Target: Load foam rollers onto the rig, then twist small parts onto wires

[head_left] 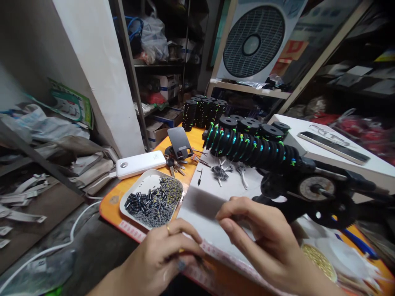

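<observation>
Fingers (185, 225) of the left hand (157, 247) bend by the table's (109, 207) near edge; blur hides any grip. On the right hand (265, 236), thumb and index tips sit close together above the white sheet (231, 189); I cannot tell if they pinch anything. Left, a tray (151, 176) corrals small dark tubes (151, 207), probably for easy reach. Farther right, a geared mount (333, 213) suspends a ribbed black roller (249, 144), perhaps so it turns.

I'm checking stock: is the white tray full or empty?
Partly full: the white tray holds black cylinders and grey pieces, its far-left corner nearly bare.
</observation>
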Demonstrator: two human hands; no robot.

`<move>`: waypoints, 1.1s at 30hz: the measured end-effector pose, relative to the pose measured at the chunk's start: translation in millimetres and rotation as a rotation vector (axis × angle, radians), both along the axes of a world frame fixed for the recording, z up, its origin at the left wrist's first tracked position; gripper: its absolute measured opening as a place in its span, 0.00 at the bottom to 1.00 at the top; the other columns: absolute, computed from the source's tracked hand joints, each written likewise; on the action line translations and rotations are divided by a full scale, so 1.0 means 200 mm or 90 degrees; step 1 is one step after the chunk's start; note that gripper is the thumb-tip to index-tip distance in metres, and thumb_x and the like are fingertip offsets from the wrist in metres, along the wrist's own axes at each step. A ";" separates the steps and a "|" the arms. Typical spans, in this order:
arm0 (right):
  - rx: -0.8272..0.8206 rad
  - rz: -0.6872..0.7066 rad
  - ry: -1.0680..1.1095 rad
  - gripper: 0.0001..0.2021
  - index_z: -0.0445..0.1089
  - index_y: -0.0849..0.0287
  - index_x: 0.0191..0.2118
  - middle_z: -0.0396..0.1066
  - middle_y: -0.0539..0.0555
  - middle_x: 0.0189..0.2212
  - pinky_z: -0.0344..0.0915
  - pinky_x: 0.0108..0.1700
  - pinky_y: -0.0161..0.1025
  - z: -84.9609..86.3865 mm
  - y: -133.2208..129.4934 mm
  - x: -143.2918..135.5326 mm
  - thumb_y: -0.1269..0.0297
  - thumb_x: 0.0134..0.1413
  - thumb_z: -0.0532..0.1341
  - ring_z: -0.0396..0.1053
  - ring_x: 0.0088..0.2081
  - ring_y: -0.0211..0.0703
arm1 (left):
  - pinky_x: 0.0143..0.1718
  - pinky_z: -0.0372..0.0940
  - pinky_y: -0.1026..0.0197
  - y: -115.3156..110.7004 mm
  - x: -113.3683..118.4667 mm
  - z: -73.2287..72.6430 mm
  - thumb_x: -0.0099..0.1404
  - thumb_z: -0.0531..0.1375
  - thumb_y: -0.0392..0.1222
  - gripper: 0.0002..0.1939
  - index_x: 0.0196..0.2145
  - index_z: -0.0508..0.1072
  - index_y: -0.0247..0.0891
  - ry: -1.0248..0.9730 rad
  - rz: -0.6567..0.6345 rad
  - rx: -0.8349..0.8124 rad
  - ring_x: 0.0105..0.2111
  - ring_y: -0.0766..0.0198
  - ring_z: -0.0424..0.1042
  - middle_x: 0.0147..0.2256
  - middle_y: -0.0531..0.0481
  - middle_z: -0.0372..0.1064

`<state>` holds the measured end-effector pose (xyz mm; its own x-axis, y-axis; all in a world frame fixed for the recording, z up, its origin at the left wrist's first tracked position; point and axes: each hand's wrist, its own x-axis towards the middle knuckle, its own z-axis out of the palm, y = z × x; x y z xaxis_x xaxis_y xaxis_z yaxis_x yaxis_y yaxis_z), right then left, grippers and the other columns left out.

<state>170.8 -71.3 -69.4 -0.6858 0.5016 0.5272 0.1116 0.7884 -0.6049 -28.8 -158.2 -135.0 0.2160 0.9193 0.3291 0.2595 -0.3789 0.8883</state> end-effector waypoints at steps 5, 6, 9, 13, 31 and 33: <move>-0.045 0.024 0.007 0.06 0.69 0.59 0.33 0.67 0.49 0.25 0.62 0.28 0.31 -0.02 -0.05 -0.10 0.76 0.60 0.58 0.65 0.27 0.34 | 0.14 0.51 0.72 -0.09 0.04 -0.02 0.56 0.71 0.50 0.11 0.29 0.80 0.40 -0.416 0.316 -0.275 0.14 0.74 0.57 0.21 0.53 0.73; -0.042 0.024 0.013 0.07 0.71 0.60 0.32 0.67 0.49 0.25 0.61 0.28 0.31 -0.04 -0.05 -0.12 0.76 0.59 0.59 0.65 0.27 0.35 | 0.15 0.52 0.73 -0.10 0.06 -0.03 0.53 0.72 0.52 0.13 0.28 0.80 0.40 -0.473 0.331 -0.302 0.15 0.74 0.58 0.21 0.53 0.73; -0.049 0.019 0.030 0.07 0.75 0.60 0.33 0.68 0.51 0.26 0.62 0.28 0.33 -0.10 -0.06 -0.16 0.75 0.59 0.60 0.66 0.29 0.37 | 0.19 0.56 0.73 -0.10 0.10 -0.04 0.47 0.74 0.55 0.18 0.25 0.79 0.37 -0.527 0.350 -0.314 0.18 0.72 0.62 0.20 0.52 0.72; -0.056 -0.015 0.070 0.05 0.78 0.59 0.36 0.70 0.52 0.26 0.63 0.27 0.33 -0.16 -0.06 -0.15 0.74 0.57 0.65 0.67 0.27 0.38 | 0.13 0.44 0.72 -0.10 0.12 -0.05 0.52 0.71 0.56 0.18 0.28 0.81 0.37 -0.421 0.380 -0.285 0.13 0.77 0.49 0.20 0.51 0.72; 0.194 0.034 0.067 0.05 0.73 0.63 0.40 0.73 0.55 0.24 0.64 0.27 0.39 -0.23 -0.12 -0.14 0.76 0.57 0.65 0.67 0.25 0.42 | 0.27 0.64 0.72 -0.08 0.17 -0.02 0.51 0.73 0.53 0.18 0.28 0.77 0.35 -0.642 0.398 -0.291 0.23 0.70 0.67 0.22 0.54 0.69; 0.143 0.049 0.078 0.06 0.73 0.62 0.41 0.74 0.55 0.26 0.66 0.29 0.40 -0.23 -0.12 -0.14 0.75 0.57 0.65 0.68 0.26 0.42 | 0.26 0.63 0.71 -0.08 0.16 -0.04 0.53 0.72 0.54 0.19 0.27 0.76 0.35 -0.611 0.388 -0.275 0.23 0.70 0.65 0.21 0.55 0.66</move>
<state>143.8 -95.6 -115.2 -0.6421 0.3107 0.7009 -0.0175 0.9080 -0.4186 3.8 -174.8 -142.5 -0.4531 0.8582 -0.2411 -0.5410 -0.0498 0.8396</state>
